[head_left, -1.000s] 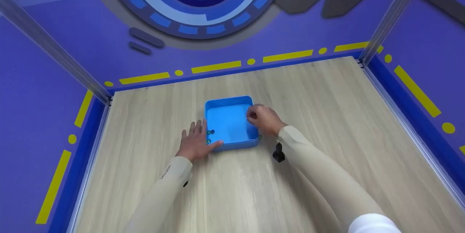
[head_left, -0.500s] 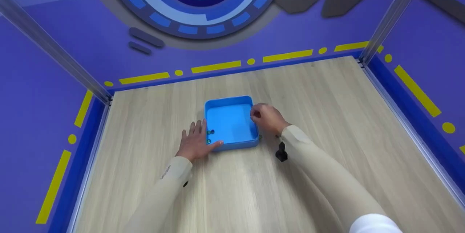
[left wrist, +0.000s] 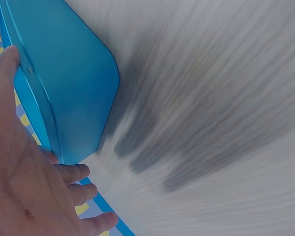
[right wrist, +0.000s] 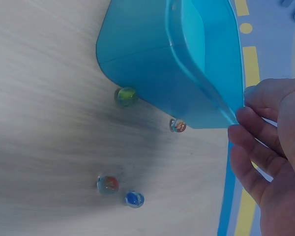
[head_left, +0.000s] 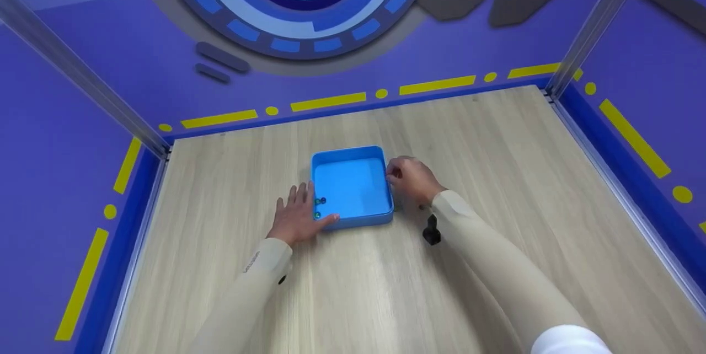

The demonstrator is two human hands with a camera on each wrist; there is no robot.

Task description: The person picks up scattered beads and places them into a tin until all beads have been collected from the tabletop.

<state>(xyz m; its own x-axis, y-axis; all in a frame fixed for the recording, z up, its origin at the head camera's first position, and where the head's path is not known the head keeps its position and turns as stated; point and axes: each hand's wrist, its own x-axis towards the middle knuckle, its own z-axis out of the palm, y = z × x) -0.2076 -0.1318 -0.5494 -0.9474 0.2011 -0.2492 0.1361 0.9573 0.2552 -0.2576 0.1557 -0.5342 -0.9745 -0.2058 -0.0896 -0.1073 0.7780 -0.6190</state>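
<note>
A blue square box [head_left: 353,219] stands on the table, with three small dark and green marbles [head_left: 317,214] along its left inner side. My left hand [head_left: 296,220] rests at its front left corner, fingers straight along the left wall and thumb on the front rim. At the right rim is my right hand [head_left: 413,178], its fingers loosely bent and nothing showing between them. In the right wrist view, a green marble [right wrist: 127,96] and a red-and-white marble [right wrist: 177,125] lie close to the box's outer wall. A clear reddish marble [right wrist: 108,184] and a blue marble [right wrist: 134,198] lie farther off.
The wood-grain table [head_left: 342,299] has purple panels [head_left: 342,78] behind it and on both sides. Metal posts [head_left: 595,23] rise at the back corners. A black piece [head_left: 432,231] hangs below the right sleeve.
My right hand has moved rightward from over the box to its right rim. The left hand and the three marbles inside have stayed in place.
</note>
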